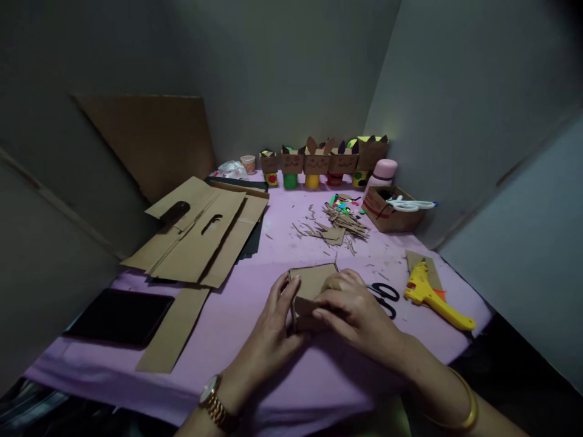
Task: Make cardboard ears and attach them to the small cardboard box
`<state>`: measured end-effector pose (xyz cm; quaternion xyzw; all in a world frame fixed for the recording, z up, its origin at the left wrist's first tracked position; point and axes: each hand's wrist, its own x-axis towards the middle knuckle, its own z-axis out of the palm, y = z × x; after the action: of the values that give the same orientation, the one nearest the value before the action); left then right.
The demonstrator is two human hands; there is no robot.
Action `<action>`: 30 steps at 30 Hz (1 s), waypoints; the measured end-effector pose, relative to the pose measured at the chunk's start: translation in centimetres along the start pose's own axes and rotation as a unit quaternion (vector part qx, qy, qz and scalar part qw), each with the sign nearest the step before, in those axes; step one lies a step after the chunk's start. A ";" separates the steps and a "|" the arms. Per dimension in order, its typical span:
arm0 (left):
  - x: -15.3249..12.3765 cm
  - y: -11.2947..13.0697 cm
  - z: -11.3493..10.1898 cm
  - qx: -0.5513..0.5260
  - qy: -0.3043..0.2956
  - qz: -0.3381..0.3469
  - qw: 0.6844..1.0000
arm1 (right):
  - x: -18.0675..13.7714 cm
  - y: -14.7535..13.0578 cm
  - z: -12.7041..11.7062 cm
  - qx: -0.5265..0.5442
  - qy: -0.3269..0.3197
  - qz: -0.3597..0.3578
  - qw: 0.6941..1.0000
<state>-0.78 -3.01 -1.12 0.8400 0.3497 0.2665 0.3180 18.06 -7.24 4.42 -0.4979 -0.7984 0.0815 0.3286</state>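
Note:
A small folded cardboard piece (312,283) lies on the pink-covered table (255,315), near the front middle. My left hand (271,325) grips its left edge, fingers curled against the side. My right hand (353,309) presses down on its right part, fingers bent over the fold. Black-handled scissors (387,296) lie just to the right of my right hand. A yellow glue gun (430,294) rests further right on a cardboard scrap.
Flattened cardboard sheets (200,233) cover the left half, with a black sheet (121,315) and a cardboard strip (175,328) in front. Cardboard scraps (339,224) lie mid-table. A row of small cardboard figures (319,162), a pink bottle (382,173) and an open box (392,209) stand at the back.

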 end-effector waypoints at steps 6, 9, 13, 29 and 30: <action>0.3 0.3 -0.3 -0.007 0.005 -0.006 1.000 | 0.0 -0.4 -0.4 0.028 0.005 0.019 0.999; 0.4 0.1 -0.2 -0.010 0.007 -0.004 1.000 | -0.1 -0.4 -0.5 0.050 0.014 0.028 0.998; 0.3 -0.4 -0.1 -0.002 0.002 0.010 1.000 | -0.2 -0.1 -0.7 0.057 0.024 0.030 0.998; 0.7 -0.4 -2.0 -0.044 0.013 0.006 0.999 | -2.9 2.7 0.0 0.084 0.086 0.146 0.982; 0.7 -0.1 -2.1 -0.062 0.031 0.005 0.998 | -3.0 2.8 0.2 0.084 0.088 0.148 0.981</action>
<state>-1.82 -1.71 0.28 0.8117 0.3377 0.3154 0.3573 20.90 -8.36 1.65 -0.5868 -0.6741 0.1519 0.4221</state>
